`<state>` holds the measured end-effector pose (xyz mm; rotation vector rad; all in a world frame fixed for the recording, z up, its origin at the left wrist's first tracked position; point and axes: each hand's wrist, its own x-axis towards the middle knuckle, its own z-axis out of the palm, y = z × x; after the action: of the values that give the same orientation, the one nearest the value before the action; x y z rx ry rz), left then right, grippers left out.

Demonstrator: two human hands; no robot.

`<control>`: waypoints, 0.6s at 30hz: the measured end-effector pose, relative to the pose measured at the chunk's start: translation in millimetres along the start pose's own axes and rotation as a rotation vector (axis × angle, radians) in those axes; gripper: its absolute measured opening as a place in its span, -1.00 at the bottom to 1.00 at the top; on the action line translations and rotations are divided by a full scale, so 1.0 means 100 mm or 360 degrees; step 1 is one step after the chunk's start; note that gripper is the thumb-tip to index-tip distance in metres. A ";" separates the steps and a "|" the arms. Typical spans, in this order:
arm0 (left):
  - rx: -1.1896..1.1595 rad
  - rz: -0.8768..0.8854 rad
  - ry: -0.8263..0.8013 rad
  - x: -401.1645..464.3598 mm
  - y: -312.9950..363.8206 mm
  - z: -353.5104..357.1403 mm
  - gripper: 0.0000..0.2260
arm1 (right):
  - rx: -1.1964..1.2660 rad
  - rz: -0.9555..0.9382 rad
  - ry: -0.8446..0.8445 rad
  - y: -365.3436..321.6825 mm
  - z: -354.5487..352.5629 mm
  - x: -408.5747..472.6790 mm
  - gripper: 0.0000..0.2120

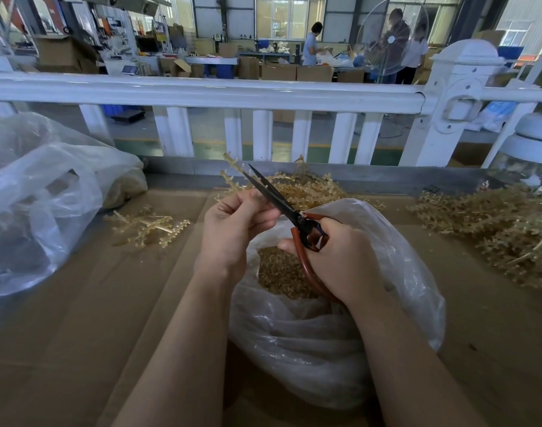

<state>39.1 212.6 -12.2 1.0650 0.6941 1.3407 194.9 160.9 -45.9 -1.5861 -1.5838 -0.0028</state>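
Observation:
My left hand (232, 223) pinches a pale yellow plastic sprue (232, 171) with small parts along its stems, held up above the table. My right hand (337, 257) grips black scissors (276, 195) by their reddish-brown handles. The blades are slightly apart and point up-left against the sprue, right beside my left fingers. Below both hands an open clear plastic bag (325, 334) holds a heap of small tan cut pieces (279, 272).
Cardboard (94, 318) covers the table. Loose sprues (149, 226) lie at left, a pile (309, 186) behind my hands, a bigger heap (494, 229) at right. A large plastic bag (48, 195) fills the left. A white railing (202, 94) runs behind. People work far off.

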 end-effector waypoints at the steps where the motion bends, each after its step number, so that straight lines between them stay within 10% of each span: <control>1: 0.0004 -0.0004 0.0001 0.00 0.00 0.00 -0.81 | 0.0004 0.0001 -0.0002 0.00 0.00 0.00 -0.26; 18: 0.0116 0.0054 -0.0020 0.01 -0.02 -0.01 -0.90 | -0.0106 -0.0016 0.0048 -0.01 -0.04 0.00 -0.33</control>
<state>39.4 213.9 -13.8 1.1472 0.7230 1.3452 196.4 159.1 -43.0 -1.6221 -1.5830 -0.0851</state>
